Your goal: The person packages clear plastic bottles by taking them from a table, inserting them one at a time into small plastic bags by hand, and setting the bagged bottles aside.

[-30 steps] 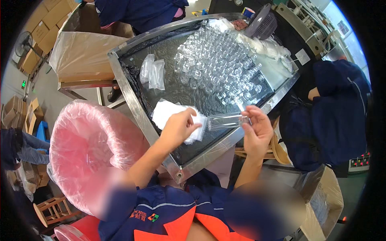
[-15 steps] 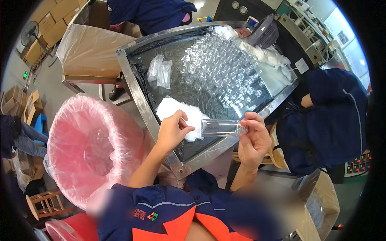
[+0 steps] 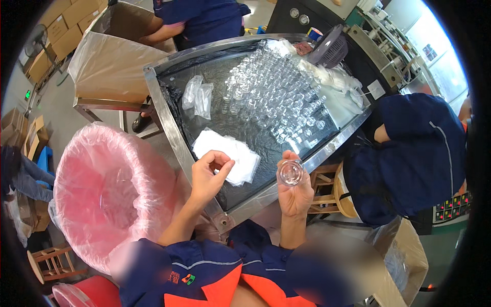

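Note:
My right hand (image 3: 295, 195) is closed around a clear plastic bottle (image 3: 291, 173). The bottle's round base faces up at me, so its length and neck are mostly hidden behind it. To the left, my left hand (image 3: 207, 179) is held up with its fingers curled and the thumb near the fingertips; nothing shows between them. Behind that hand, a stack of white sheets or bags (image 3: 238, 153) lies on the near part of the dark-covered table (image 3: 179, 110). Many clear bottles (image 3: 276, 87) stand packed together farther back on the same table.
Two clear plastic bags (image 3: 197, 97) lie at the table's left. A pink-lined bin (image 3: 66, 184) stands left of me, a plastic-lined carton (image 3: 110, 71) beyond it. A grey fan (image 3: 329, 48) sits at the far right corner. Co-workers are at the back and right (image 3: 409, 153).
My right hand has moved left and tipped the bottle from sideways to base toward me. My left hand has drawn back from the bottle, its fingers curling closer to the thumb.

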`<state>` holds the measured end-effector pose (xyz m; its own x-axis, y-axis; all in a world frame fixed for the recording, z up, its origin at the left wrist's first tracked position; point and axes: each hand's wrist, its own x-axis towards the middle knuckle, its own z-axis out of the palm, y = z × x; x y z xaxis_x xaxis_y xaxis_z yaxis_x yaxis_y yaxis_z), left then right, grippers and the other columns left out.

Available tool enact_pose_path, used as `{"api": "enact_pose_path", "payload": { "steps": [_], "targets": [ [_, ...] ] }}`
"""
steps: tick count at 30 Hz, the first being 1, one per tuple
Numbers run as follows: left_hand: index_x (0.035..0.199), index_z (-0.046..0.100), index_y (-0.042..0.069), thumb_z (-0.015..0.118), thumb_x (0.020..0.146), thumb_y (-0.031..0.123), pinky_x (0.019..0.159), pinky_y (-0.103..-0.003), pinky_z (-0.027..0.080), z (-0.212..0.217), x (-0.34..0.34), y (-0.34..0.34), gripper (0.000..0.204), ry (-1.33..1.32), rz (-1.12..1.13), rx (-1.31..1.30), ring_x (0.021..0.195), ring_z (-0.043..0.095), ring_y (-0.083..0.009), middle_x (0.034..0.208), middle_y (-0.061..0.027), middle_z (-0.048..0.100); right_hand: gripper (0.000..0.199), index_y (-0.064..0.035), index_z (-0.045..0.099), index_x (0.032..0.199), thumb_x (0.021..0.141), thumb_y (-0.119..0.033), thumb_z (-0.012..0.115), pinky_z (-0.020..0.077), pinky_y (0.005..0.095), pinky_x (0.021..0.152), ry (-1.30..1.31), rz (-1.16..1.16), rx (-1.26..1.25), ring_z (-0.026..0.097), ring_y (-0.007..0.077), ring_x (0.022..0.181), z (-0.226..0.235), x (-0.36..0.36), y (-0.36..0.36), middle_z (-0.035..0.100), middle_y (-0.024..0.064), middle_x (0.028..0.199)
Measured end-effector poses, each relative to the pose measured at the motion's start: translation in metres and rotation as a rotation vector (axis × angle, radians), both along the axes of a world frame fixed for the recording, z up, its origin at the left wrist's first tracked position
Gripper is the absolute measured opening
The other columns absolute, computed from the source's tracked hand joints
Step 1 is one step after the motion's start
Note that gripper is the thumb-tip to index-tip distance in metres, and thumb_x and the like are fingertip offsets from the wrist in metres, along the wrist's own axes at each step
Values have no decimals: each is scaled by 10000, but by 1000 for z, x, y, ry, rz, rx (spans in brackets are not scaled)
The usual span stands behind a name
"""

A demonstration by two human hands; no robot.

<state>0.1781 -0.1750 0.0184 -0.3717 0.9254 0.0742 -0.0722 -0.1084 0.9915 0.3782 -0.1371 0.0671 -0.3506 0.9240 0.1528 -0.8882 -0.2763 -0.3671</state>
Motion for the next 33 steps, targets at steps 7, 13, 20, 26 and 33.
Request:
{"api": "enact_pose_path", "payload": {
  "steps": [7, 13, 20, 26, 33],
  "targets": [
    [1047, 640, -13, 638, 828, -69, 702, -233, 494, 25, 12, -1, 226, 167, -131, 297, 802, 609, -103, 1054, -99, 641, 167, 34, 580, 1024, 974, -109, 510, 465, 411, 985, -343, -106, 165, 572, 256, 1137, 1, -20, -7, 427, 251, 1409],
    [1192, 603, -13, 633, 820, -104, 735, -245, 501, 26, 19, -5, 384, 12, -223, 336, 913, 596, -116, 1204, -126, 558, 177, 25, 433, 1108, 1018, -117, 377, 500, 457, 947, -405, -181, 108, 605, 327, 1097, -1, -33, -16, 477, 304, 1317],
    [1183, 634, -7, 644, 797, -117, 688, -216, 498, 24, 17, -6, 401, 48, -85, 357, 857, 612, -93, 1205, -138, 579, 160, 13, 440, 1112, 1010, -111, 434, 536, 438, 897, -951, -607, 458, 617, 392, 1080, -16, -35, -18, 518, 280, 1260],
    [1232, 616, 27, 725, 758, -16, 876, -323, 493, 25, 3, -7, 489, 328, -400, 523, 1049, 620, -251, 1300, -174, 561, 141, 34, 671, 969, 835, 46, 628, 522, 378, 809, -1615, -1039, 1277, 622, 340, 929, 4, -36, -7, 576, 210, 1137],
    [1334, 520, 72, 710, 771, 73, 935, -421, 428, 41, -23, 35, 594, 936, -383, 287, 1079, 571, -316, 1252, -147, 598, 283, 37, 644, 1043, 767, 43, 704, 521, 356, 734, -1395, -661, 1056, 627, 284, 867, 0, -46, 12, 602, 153, 1041]
  ]
}}
